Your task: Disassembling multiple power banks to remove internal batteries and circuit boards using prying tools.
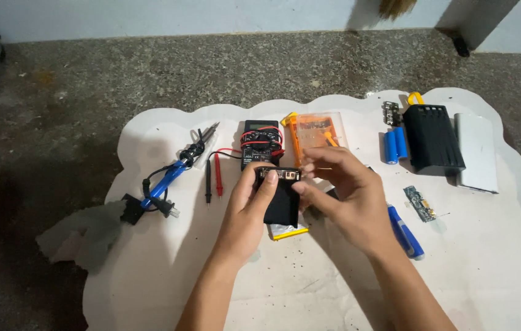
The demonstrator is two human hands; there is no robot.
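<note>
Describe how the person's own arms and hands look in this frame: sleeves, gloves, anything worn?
Both forearms enter from the bottom edge and are bare as far as the frame shows, with no sleeves in view. The left hand and the right hand wear no gloves. No watch, bracelet or ring shows on either wrist or on the visible fingers. Nails look short and unpainted.

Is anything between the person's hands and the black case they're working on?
Nothing visible: the left hand and right hand both grip the black case directly, above the white sheet.
</note>
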